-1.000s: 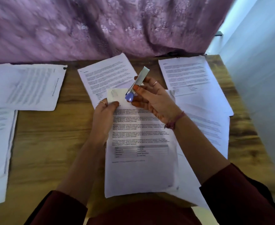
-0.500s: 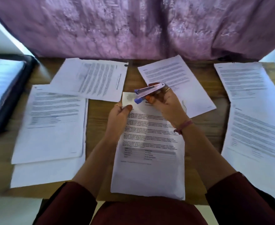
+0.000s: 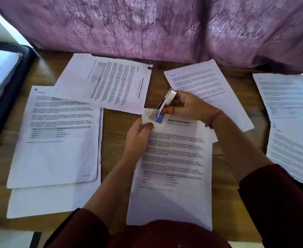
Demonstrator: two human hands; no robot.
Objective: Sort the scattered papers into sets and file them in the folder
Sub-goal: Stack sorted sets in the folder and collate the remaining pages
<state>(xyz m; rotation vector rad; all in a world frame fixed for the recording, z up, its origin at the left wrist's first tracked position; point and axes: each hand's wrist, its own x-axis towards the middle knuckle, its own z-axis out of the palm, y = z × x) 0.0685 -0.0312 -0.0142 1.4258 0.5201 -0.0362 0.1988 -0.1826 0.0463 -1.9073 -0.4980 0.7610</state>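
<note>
A set of printed sheets headed "Sample Health Report" (image 3: 172,172) lies in front of me on the wooden table (image 3: 118,126). My left hand (image 3: 138,135) pinches its top left corner. My right hand (image 3: 188,106) grips a small stapler (image 3: 165,106) with a silver body and blue tip, its mouth over that same corner. A black folder (image 3: 7,97) with pages in it lies open at the far left.
More papers cover the table: a stack at the left (image 3: 56,138), a sideways sheet (image 3: 111,85) at the back, one sheet (image 3: 209,86) behind my right hand, and more sheets at the right edge (image 3: 290,122). A purple cloth (image 3: 165,27) hangs behind.
The view has swung left, so the folder and left stack came into sight. My right hand has tilted the stapler down onto the set's top left corner, which my left hand still holds.
</note>
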